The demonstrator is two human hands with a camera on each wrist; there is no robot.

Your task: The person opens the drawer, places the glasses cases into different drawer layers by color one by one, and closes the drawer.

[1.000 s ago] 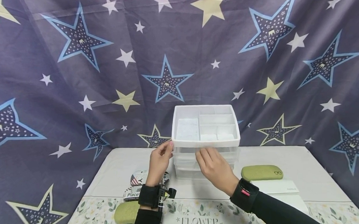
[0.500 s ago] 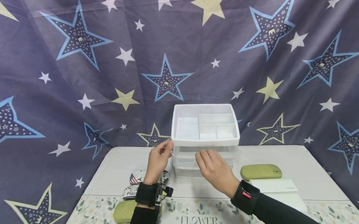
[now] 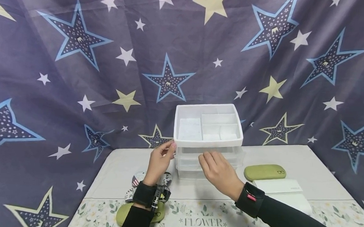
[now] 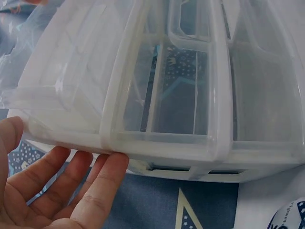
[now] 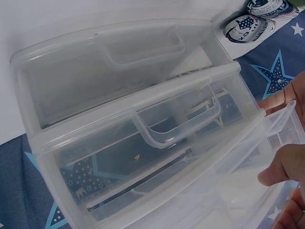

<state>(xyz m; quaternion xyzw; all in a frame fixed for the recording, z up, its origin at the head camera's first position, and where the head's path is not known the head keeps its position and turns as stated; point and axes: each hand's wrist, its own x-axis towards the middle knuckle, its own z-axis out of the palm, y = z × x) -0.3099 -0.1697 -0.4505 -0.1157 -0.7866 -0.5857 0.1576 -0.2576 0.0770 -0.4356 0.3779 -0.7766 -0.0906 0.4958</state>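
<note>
A white and clear plastic drawer organizer (image 3: 209, 125) stands at the back of the table, with a divided tray on top and clear drawers below. My left hand (image 3: 160, 160) holds its front left corner. In the left wrist view the left fingertips (image 4: 114, 162) touch the side of the frame, and the thumb lies at the front edge. My right hand (image 3: 219, 170) grips the front of the upper drawer (image 5: 238, 186), which sticks out a little. The right thumb (image 5: 276, 171) lies over the drawer's edge; the other right fingers are partly hidden.
Two rounded printed objects (image 3: 138, 178) lie left of the organizer, partly behind my left wrist. A green glasses case (image 3: 122, 213) is under the left forearm. Another green glasses case (image 3: 263, 172) and a white flat case (image 3: 281, 190) lie right. A starry cloth (image 3: 203, 59) hangs behind.
My left wrist and forearm have swung slightly left and down, uncovering more of the near green glasses case. Both hands keep their places on the organizer, and the drawer shows no clear movement.
</note>
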